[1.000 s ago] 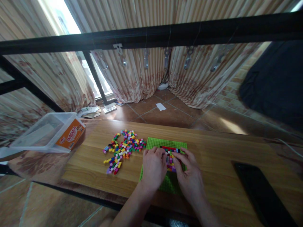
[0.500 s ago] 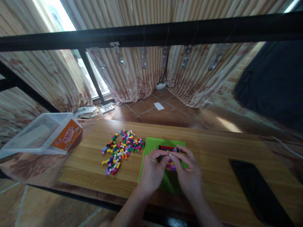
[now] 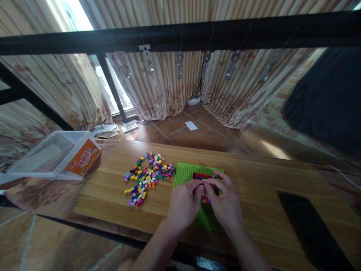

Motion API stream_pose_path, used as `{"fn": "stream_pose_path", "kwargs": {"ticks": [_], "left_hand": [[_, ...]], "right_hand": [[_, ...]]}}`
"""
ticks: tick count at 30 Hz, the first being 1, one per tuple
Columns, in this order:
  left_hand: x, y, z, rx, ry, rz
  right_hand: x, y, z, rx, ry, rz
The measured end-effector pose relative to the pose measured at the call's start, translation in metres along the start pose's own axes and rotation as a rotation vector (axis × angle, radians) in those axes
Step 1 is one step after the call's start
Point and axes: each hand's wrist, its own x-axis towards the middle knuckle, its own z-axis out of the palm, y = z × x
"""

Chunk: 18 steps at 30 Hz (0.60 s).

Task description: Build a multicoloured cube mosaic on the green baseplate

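Over a green studded baseplate (image 3: 183, 170), my left hand (image 3: 184, 203) and my right hand (image 3: 225, 197) meet with their fingertips pinched together. Between the fingertips is a tiny pale building brick, mostly covered by the fingers. Beneath them, a built block of colourful bricks (image 3: 205, 199) sits on the baseplate, with a red and black row (image 3: 201, 175) along its far side. My hands hide much of this build. Left of the baseplate lies a loose pile of small multicoloured bricks (image 3: 148, 175).
The wooden board (image 3: 107, 203) carries the baseplate, the pile and a black phone-like slab (image 3: 313, 226) at the right. A clear plastic bin (image 3: 60, 158) with an orange label stands at the left. A dark metal bar (image 3: 169, 37) crosses in front of the curtains.
The whole view has shifted slightly, so the board and pile appear a little further right. My hands stay pinched together over the build, with fingertips slightly rearranged.
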Motion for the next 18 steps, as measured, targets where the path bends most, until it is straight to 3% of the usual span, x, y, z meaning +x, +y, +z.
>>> {"fn": "stream_pose_path", "kwargs": {"ticks": [13,18], "left_hand": [[0.0,0.0,0.0,0.076,-0.049,-0.058],[0.0,0.003,-0.001,0.139,-0.085,-0.047]], "right_hand": [[0.002,0.012,0.007,0.329,0.043,0.33],[0.002,0.007,0.009,0.319,0.016,0.407]]}}
